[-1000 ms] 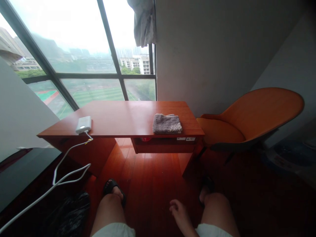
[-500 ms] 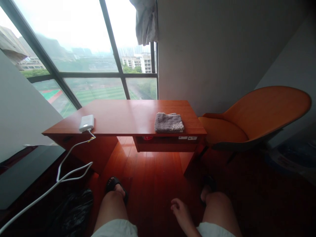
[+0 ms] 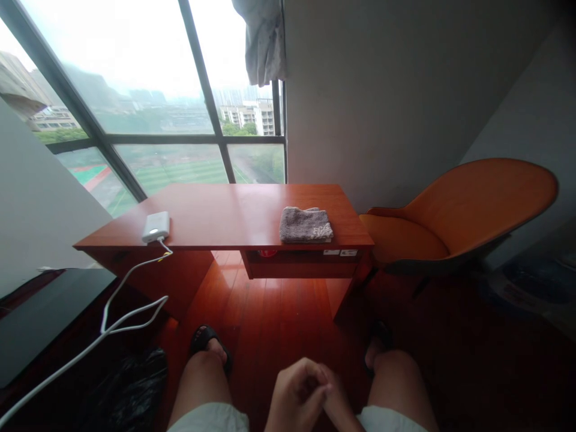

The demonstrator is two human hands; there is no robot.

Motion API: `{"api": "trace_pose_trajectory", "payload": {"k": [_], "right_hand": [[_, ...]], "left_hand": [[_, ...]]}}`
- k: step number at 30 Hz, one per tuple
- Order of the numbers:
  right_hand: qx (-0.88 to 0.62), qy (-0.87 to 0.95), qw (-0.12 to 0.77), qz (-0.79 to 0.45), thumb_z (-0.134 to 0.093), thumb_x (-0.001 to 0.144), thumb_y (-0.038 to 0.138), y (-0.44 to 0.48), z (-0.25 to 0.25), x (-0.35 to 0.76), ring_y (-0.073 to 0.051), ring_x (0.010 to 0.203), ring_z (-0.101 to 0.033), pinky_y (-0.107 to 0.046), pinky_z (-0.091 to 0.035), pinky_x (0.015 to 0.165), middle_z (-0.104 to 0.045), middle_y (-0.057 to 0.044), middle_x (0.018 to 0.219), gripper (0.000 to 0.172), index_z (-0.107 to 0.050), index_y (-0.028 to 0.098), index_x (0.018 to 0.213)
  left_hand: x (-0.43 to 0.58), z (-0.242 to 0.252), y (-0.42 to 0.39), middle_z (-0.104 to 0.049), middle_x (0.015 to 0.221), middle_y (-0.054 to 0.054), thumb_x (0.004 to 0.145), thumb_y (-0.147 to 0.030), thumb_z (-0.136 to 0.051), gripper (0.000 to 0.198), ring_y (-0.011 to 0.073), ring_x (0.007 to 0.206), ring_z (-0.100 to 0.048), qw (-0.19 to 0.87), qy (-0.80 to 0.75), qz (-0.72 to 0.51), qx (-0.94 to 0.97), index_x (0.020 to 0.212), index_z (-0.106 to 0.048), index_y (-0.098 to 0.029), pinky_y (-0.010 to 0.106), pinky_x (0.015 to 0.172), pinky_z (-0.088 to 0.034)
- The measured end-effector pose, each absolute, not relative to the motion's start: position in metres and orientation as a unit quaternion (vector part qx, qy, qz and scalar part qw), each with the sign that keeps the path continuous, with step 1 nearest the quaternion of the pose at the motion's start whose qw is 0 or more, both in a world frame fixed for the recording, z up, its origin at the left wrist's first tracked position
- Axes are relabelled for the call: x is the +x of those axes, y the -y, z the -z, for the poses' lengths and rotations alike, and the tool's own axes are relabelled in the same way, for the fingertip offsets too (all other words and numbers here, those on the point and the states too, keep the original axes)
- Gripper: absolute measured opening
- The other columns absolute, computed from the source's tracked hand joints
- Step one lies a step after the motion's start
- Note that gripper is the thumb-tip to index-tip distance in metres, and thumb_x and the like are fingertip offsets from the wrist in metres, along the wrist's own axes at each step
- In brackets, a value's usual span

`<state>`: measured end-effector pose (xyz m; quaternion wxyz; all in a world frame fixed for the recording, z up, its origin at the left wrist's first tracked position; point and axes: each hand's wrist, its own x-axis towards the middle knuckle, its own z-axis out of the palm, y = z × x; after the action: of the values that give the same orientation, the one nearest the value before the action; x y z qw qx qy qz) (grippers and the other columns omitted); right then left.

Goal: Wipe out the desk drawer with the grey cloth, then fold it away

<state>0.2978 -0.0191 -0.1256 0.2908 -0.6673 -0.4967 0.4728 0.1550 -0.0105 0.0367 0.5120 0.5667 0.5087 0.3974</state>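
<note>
I sit facing a low red wooden desk (image 3: 225, 211). My left hand (image 3: 291, 396) and my right hand (image 3: 338, 403) meet low between my bare knees, touching each other. The left hand's fingers are curled and pressed onto the right hand, with nothing visible in them. Most of the right hand's fingers are hidden under the left. On the desk's right part lies a folded grey towel (image 3: 305, 225), well out of reach of both hands. A white box-shaped device (image 3: 155, 227) sits at the desk's left front edge, and its white cable (image 3: 128, 300) trails down to the floor.
An orange shell chair (image 3: 454, 219) stands right of the desk against the wall. A big window (image 3: 135, 102) with a bunched curtain (image 3: 263, 39) is behind the desk. A black bag (image 3: 130, 390) lies by my left foot, with a dark low surface (image 3: 40, 315) at far left.
My left hand has come into view from below and closed onto my right hand, which was resting alone between the knees. The view shifted slightly.
</note>
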Motion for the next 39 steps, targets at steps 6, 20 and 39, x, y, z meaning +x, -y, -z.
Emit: {"api": "trace_pose_trajectory", "payload": {"k": [6, 20, 39], "right_hand": [[-0.649, 0.508, 0.289, -0.487, -0.041, 0.074, 0.023, 0.018, 0.127, 0.298, -0.020, 0.074, -0.064, -0.029, -0.045, 0.069, -0.069, -0.005, 0.079, 0.026, -0.064, 0.021, 0.085], [-0.657, 0.510, 0.272, -0.483, -0.043, 0.075, 0.020, 0.020, 0.126, 0.297, -0.021, 0.088, -0.066, -0.030, -0.046, 0.079, -0.072, -0.008, 0.093, 0.026, -0.065, 0.020, 0.088], [-0.578, 0.568, 0.279, -0.515, -0.043, 0.076, 0.021, 0.027, 0.106, 0.296, -0.020, 0.084, -0.066, -0.028, -0.047, 0.075, -0.073, -0.006, 0.087, 0.028, -0.070, 0.019, 0.086]], "left_hand": [[0.140, 0.034, -0.006, -0.060, 0.054, -0.001, 0.072, -0.039, -0.063, 0.023, 0.0120, 0.050, -0.049, 0.523, -0.570, -0.328, 0.542, 0.063, -0.059, -0.018, 0.022, 0.050, -0.034], [0.127, 0.111, 0.005, -0.048, 0.049, -0.003, 0.082, -0.058, -0.049, 0.044, 0.0135, 0.050, -0.044, 0.516, -0.572, -0.262, 0.581, 0.058, -0.045, -0.021, 0.026, 0.052, -0.031], [0.141, 0.117, 0.029, -0.069, 0.095, 0.005, 0.056, -0.035, -0.079, 0.049, 0.0257, 0.088, -0.061, 0.743, -0.376, -0.339, 0.438, 0.102, -0.069, -0.025, 0.036, 0.078, -0.044]]}}
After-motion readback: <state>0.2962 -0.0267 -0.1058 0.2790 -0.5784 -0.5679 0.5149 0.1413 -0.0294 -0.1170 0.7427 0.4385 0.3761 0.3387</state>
